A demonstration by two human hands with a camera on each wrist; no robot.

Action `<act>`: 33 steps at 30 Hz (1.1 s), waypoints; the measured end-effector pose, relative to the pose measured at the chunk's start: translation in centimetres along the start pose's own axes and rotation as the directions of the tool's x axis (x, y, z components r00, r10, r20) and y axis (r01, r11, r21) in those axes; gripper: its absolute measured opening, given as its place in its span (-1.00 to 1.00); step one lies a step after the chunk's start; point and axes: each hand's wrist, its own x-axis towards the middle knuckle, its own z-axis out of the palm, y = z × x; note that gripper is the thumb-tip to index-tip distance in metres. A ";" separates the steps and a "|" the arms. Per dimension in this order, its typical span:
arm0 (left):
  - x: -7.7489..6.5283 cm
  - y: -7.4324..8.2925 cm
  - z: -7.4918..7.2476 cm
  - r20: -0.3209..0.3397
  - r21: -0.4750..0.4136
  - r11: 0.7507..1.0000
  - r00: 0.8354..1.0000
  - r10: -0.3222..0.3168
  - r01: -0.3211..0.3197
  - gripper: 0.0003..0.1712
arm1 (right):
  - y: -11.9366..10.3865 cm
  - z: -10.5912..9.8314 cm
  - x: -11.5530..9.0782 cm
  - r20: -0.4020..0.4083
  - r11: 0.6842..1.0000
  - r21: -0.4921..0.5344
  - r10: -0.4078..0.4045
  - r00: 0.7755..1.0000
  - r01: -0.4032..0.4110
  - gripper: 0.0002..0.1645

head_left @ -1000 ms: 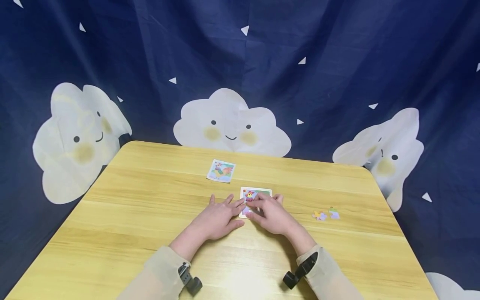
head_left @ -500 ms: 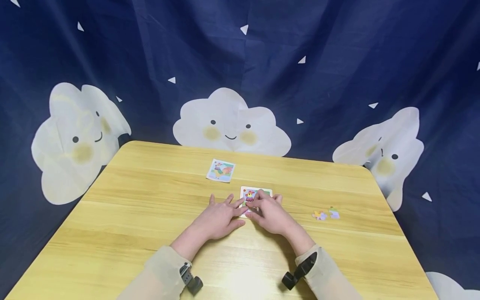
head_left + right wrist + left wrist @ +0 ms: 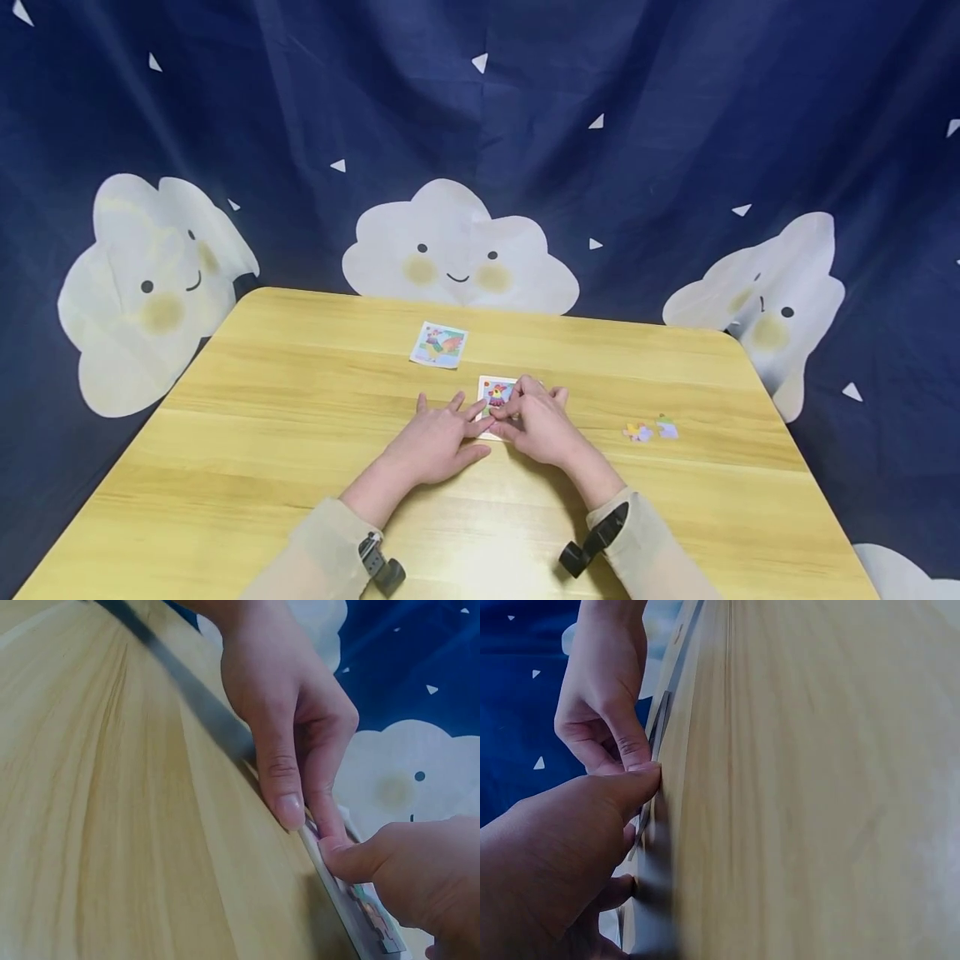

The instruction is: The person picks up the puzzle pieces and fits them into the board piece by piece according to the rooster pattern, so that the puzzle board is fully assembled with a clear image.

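A small white-bordered puzzle board point(image 3: 482, 385) with a colourful hen picture lies at the middle of the table, partly hidden by both hands. My left hand point(image 3: 435, 442) lies at its left side with fingers spread and fingertips on the board's lower left. Over the board's right half is my right hand point(image 3: 543, 425), its fingers bent. Its thumb and forefinger pinch a puzzle piece that they mostly cover, close against the board's lower left. In the right wrist view, the right thumb point(image 3: 352, 861) meets the left hand's fingertip on the board, and the left thumb point(image 3: 289, 810) rests by its edge.
Two loose puzzle pieces, one yellow and lilac point(image 3: 637, 432), the other green and lilac point(image 3: 666, 428), lie to the right. A square picture card point(image 3: 439, 346) with a hen lies behind the board. A dark blue curtain point(image 3: 540, 125) with clouds hangs beyond the wooden table point(image 3: 300, 400).
The right hand's fingers have arched a little more and now cover more of the board's right part. The left hand stays nearly in place. The head view has shifted slightly.
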 end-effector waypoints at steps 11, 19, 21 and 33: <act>0.3 0.1 0.1 -0.034 -0.014 1.000 0.999 -0.028 0.027 -0.45 | 1.8 -1.5 -1.3 0.052 0.993 0.101 -0.059 0.997 0.053 -0.59; 0.4 0.2 0.2 -0.057 -0.015 0.999 0.997 -0.046 0.045 -0.52 | 3.3 -3.4 -3.4 0.049 0.991 0.126 -0.042 0.998 0.036 -0.63; 0.4 0.1 0.2 -0.054 -0.016 0.999 0.997 -0.046 0.045 -0.52 | 3.8 -4.0 -4.0 0.047 0.991 0.128 -0.036 0.998 0.030 -0.63; 0.6 0.2 0.4 -0.053 -0.013 0.999 0.998 -0.044 0.044 -0.52 | 7.3 -8.1 -7.9 -0.008 0.978 0.209 0.009 1.000 -0.007 -0.54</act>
